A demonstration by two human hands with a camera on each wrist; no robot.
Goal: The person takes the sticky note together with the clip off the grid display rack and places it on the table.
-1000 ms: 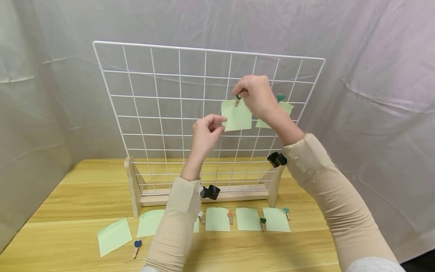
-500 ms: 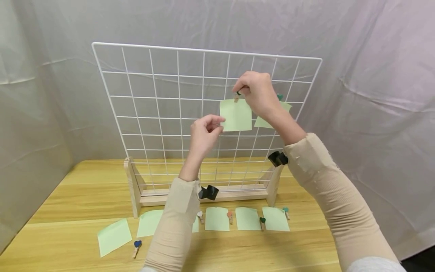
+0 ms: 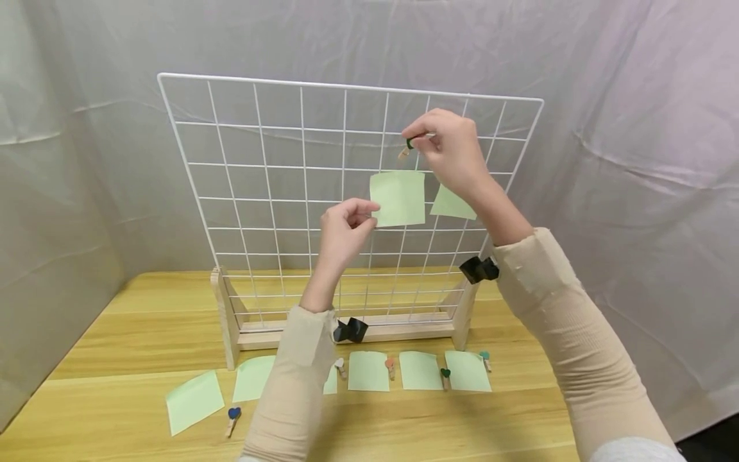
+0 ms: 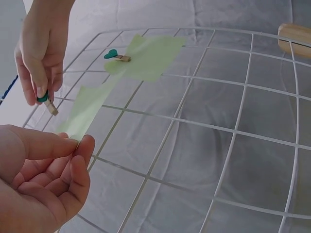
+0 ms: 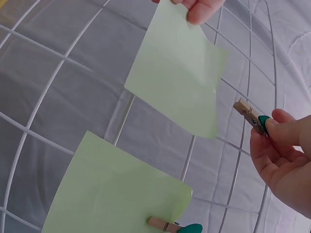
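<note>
My left hand [image 3: 345,234] pinches the lower left edge of a pale green paper square [image 3: 398,197], holding it in front of the white wire grid [image 3: 248,167]. Above that paper, my right hand [image 3: 453,147] pinches a small wooden clothespin [image 5: 250,114] by its dark green heart end. The clothespin stands apart from the paper's top edge. A second green paper [image 4: 150,56] hangs on the grid to the right, fixed by a clothespin with a teal heart [image 4: 116,56]. In the head view my right hand hides that second clothespin.
Wooden feet [image 3: 226,321] carry the grid on the wooden table [image 3: 133,327]. Along its front lie several green papers [image 3: 368,371] and clothespins with hearts, among them a blue one [image 3: 233,420] and an orange one [image 3: 390,367]. My left sleeve covers part of this row.
The clothespin has come off the paper's top edge; my right hand has moved up and to the right with it. My left hand and the paper have shifted slightly left and down.
</note>
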